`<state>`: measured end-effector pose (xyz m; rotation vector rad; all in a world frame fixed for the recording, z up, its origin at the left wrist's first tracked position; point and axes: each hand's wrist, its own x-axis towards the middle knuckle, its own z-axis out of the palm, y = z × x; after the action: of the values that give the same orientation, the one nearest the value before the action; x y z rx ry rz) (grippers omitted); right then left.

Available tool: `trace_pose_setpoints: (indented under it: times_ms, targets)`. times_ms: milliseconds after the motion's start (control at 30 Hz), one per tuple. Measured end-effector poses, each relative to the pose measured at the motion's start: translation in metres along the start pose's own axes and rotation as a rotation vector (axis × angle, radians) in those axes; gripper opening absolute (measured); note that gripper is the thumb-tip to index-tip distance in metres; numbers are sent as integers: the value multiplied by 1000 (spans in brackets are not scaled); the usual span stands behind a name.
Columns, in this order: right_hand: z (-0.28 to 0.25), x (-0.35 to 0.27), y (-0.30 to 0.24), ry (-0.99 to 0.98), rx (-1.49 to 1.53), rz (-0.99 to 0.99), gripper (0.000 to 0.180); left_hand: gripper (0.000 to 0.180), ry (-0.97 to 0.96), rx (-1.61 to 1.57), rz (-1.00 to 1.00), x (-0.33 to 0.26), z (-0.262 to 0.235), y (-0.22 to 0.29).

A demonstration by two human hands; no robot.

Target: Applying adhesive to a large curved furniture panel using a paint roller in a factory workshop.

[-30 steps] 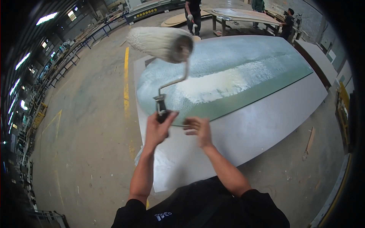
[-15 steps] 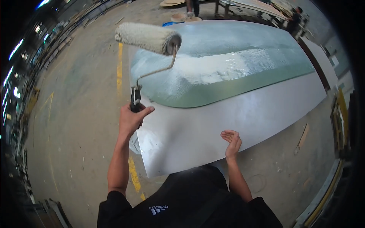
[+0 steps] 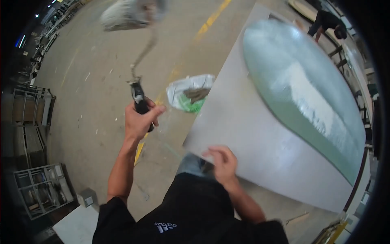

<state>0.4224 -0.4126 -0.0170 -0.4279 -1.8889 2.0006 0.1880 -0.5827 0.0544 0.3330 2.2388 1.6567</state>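
Observation:
My left hand is closed around the black handle of a paint roller, holding it up over the floor. Its thick whitish sleeve is blurred at the top of the view. My right hand hovers by the near corner of a pale board, fingers loosely bent and holding nothing visible. On that board lies a large rounded green panel, its upper area coated in a whitish, wet-looking film. A thicker white patch runs along its middle. The roller is apart from the panel.
Beside the board's left edge, a crumpled white and green plastic bag lies on the concrete floor. Metal racks and a white-topped surface stand at the left. Another person bends over at the far right.
My view has turned left, so the board and panel now appear farther right and the bag shows fully. The roller stays in my left hand; my right hand's fingers have bent more.

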Motion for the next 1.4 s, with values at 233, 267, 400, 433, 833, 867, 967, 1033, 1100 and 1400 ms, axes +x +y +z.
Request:
trace_pose_setpoints:
  times_ms: [233, 267, 400, 433, 833, 867, 967, 1033, 1100, 1400]
  targets:
    - [213, 105, 24, -95, 357, 259, 44, 31, 456, -41, -184, 38, -98, -128]
    - [244, 126, 59, 15, 339, 338, 46, 31, 419, -43, -187, 51, -105, -147]
    - [331, 174, 241, 381, -76, 549, 55, 29, 387, -160, -254, 117, -151, -245]
    - [336, 178, 317, 513, -109, 511, 54, 29, 330, -164, -246, 143, -161, -272]
    - [226, 336, 730, 551, -567, 652, 28, 27, 36, -138, -420, 384, -175, -637]
    - [229, 355, 764, 445, -711, 764, 27, 27, 30, -111, -434, 394, -183, -662]
    - [168, 399, 842, 670, -1027, 672, 39, 27, -41, -146, -435, 417, -156, -735]
    - [126, 436, 871, 771, -1019, 675, 49, 28, -131, -137, -427, 439, -146, -761]
    - [144, 432, 903, 819, -1059, 782, 46, 28, -133, -98, -464, 451, -138, -784]
    - [239, 429, 663, 895, 74, 194, 32, 31, -399, -107, -452, 458, -89, -704]
